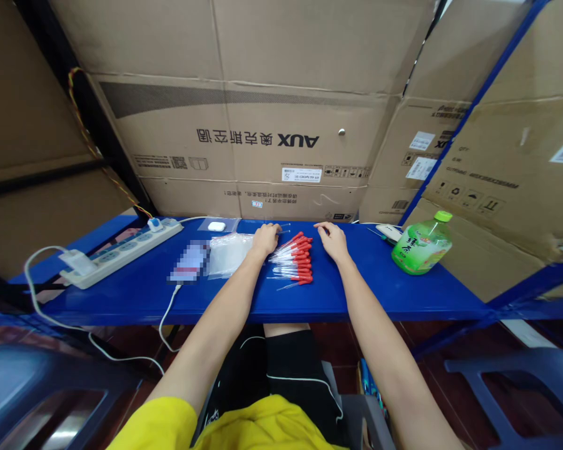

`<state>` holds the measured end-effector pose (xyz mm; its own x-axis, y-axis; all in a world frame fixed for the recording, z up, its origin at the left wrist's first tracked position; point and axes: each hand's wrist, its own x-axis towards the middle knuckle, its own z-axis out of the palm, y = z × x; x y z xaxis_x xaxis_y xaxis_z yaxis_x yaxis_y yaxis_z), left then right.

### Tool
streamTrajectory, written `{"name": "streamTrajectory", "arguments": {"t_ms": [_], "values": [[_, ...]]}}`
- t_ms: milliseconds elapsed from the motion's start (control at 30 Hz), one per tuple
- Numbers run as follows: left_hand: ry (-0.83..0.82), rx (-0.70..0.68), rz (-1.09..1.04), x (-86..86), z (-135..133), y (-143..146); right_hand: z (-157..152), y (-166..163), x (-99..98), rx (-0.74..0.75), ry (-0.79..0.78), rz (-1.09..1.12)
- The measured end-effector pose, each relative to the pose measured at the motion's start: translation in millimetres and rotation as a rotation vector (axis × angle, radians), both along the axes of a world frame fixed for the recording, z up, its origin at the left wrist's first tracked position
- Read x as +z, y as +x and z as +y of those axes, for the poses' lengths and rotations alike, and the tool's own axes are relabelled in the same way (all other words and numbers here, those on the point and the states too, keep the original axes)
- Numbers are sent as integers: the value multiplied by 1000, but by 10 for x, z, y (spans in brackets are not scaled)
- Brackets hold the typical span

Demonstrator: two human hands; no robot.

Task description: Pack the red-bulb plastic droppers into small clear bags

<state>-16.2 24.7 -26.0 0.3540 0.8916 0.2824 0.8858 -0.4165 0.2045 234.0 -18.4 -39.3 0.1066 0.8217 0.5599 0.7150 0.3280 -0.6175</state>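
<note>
1. A pile of thin sticks [287, 256] lies in the middle of the blue tabletop [370, 294], between the two hands.
2. Each stick has a bright red end [304, 263], fat and round like a little bulb. The rest is skinny, and looks clear or whitish and a bit shiny.
3. The red ends sit on the right, in a bumpy row running from far to near. The skinny parts point left, and some cross over each other. At the near side, one skinny tip pokes out on its own.
4. The left hand [265, 239] is at the far left of the pile, its fingers curled down. A thin clear bit sticks out to the right by its fingertips. I cannot tell if the fingers pinch it.
5. The right hand [334, 241] is just right of the red ends. Its fingers are bent a little, with the thumb and pointing finger apart.
6. Flat clear bags [228, 255] lie in a stack left of the sticks, and the left arm reaches across their right side.
7. Farther left is a phone [189, 262], blurred into squares, with a white cord [169, 306] at its near end.
8. A green bottle [421, 245] stands on the right.
</note>
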Motion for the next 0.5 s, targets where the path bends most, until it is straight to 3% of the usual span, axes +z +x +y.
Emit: {"name": "streamTrajectory", "arguments": {"t_ms": [67, 233, 500], "values": [[0, 6, -7, 8, 0, 10, 45, 23, -99, -30, -36, -127], [-44, 0, 29, 37, -41, 44, 126, 9, -255, 67, -150, -255], [-62, -3, 16, 64, -99, 81, 144, 3, -181, 97, -151, -78]]}}
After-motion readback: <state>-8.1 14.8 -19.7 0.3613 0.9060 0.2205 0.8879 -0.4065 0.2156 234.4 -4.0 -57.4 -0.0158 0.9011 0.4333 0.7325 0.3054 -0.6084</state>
